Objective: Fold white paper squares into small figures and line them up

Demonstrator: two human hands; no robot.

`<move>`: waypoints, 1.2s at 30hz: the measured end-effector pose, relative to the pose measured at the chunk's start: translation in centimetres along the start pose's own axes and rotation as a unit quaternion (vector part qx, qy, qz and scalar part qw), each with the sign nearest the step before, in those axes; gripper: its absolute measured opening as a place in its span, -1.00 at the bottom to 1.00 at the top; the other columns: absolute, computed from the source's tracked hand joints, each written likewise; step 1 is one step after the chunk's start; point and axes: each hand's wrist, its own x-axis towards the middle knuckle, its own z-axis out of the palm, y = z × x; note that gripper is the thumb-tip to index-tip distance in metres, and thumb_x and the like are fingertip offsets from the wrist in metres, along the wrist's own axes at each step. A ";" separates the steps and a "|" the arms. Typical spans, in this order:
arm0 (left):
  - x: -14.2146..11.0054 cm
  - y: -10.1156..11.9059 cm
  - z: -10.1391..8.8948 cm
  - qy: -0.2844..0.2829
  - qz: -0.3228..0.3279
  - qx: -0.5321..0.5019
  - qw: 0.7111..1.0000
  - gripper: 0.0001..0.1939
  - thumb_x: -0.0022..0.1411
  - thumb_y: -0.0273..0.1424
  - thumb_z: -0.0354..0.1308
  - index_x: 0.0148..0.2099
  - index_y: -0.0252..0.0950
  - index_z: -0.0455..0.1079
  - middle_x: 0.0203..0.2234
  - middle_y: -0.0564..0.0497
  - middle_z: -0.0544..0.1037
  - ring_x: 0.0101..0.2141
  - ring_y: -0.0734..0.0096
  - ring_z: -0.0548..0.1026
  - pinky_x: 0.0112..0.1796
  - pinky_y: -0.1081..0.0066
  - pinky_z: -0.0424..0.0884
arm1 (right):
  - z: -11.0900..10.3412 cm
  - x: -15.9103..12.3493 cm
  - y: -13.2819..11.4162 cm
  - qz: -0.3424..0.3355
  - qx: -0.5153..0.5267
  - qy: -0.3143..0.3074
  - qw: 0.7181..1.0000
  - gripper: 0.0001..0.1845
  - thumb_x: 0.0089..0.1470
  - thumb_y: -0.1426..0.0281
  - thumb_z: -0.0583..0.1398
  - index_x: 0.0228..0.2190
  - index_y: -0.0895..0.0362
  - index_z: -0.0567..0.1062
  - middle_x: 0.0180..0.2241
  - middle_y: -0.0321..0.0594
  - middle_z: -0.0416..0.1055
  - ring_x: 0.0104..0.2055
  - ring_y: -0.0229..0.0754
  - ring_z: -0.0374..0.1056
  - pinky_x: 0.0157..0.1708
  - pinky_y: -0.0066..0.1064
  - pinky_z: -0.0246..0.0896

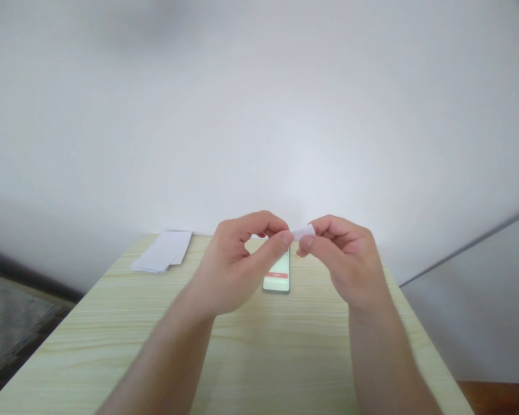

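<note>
My left hand and my right hand are raised above the table, fingertips meeting. Both pinch a small white piece of paper between thumb and fingers; only a little of it shows. Below the hands a phone lies flat on the light wooden table, its screen lit with a red bar, partly hidden by my left thumb.
A small stack of white paper sheets lies at the table's far left corner. A white wall stands right behind the table. Grey carpet shows at the left, brown floor at the lower right.
</note>
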 end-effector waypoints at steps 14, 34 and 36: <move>0.0 0.2 -0.2 -0.025 -0.011 0.017 0.999 -0.79 0.39 -0.30 0.14 -0.29 -0.23 0.50 -0.43 0.07 0.57 -0.37 0.43 0.47 -0.39 0.47 0.34 | 0.3 -0.2 0.1 0.001 -0.011 -0.026 1.000 -0.80 0.19 0.39 0.31 -0.49 0.12 0.55 -0.51 -0.33 0.52 -0.46 -0.30 0.36 -0.45 -0.45 0.24; 0.5 -1.4 -0.3 0.059 0.005 0.012 0.998 -0.81 0.37 -0.32 0.18 -0.31 -0.26 0.48 -0.46 0.04 0.55 -0.37 0.40 0.48 -0.28 0.41 0.38 | -0.6 0.5 1.4 0.027 0.012 -0.034 0.999 -0.74 0.21 0.18 0.31 -0.34 0.13 0.63 -0.40 -0.20 0.63 -0.35 -0.16 0.56 -0.26 -0.30 0.49; 0.5 -1.5 -0.3 0.057 0.002 0.011 0.998 -0.81 0.37 -0.32 0.18 -0.31 -0.26 0.49 -0.45 0.04 0.56 -0.36 0.41 0.48 -0.28 0.42 0.38 | -0.6 0.5 1.4 0.013 0.003 -0.026 1.000 -0.75 0.21 0.19 0.31 -0.35 0.12 0.62 -0.40 -0.21 0.63 -0.34 -0.17 0.55 -0.26 -0.31 0.47</move>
